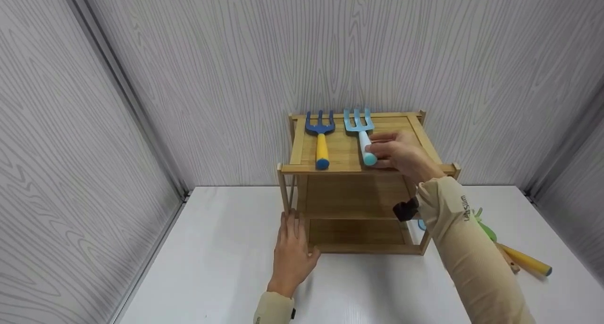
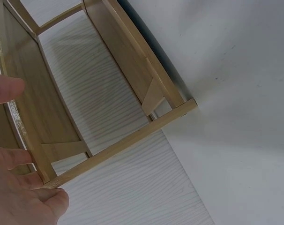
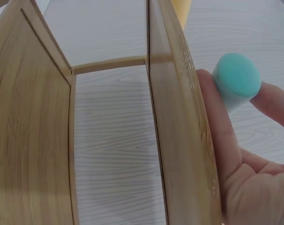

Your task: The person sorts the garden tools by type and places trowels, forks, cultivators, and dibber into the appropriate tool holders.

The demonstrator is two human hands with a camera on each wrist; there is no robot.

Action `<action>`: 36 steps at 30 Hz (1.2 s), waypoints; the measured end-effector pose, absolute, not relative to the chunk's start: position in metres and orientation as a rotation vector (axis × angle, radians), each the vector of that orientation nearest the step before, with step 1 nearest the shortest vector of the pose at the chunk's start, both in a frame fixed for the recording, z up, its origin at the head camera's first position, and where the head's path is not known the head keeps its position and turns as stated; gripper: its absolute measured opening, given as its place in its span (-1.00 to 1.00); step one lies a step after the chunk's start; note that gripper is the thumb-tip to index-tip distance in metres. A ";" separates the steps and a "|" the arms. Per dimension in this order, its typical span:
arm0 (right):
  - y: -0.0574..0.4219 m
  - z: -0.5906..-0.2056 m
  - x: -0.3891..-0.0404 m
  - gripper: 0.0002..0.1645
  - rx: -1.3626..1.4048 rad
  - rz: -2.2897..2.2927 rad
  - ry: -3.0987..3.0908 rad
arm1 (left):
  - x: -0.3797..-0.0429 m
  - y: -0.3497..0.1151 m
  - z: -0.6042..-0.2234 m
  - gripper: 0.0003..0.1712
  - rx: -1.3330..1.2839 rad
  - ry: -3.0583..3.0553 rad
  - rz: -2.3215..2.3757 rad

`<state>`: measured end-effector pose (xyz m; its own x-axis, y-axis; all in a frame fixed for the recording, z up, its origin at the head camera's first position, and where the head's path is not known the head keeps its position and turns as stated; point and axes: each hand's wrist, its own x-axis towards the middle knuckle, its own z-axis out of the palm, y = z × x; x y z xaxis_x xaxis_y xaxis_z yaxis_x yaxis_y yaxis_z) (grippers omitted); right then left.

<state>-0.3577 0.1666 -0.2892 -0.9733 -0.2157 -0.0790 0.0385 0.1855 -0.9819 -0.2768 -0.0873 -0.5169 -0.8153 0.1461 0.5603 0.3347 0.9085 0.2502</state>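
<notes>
- Right hand (image 1: 400,155) pinches the light-blue garden hand fork (image 1: 363,136) by its handle, over the top shelf of the wooden rack (image 1: 342,152); whether it touches the shelf is unclear.
- Left hand (image 1: 291,258), ungrasping, rests extended fingers against the rack's left side.
- A yellow-handled blue hand fork (image 1: 322,145) lies alongside, tines rearward.
- Rack stands on the white bench (image 1: 212,253).
</notes>
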 end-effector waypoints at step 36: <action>0.196 -0.284 -0.325 -0.34 -0.344 -1.941 2.298 | -0.275 -0.087 -0.515 -0.02 -0.354 -2.527 -0.509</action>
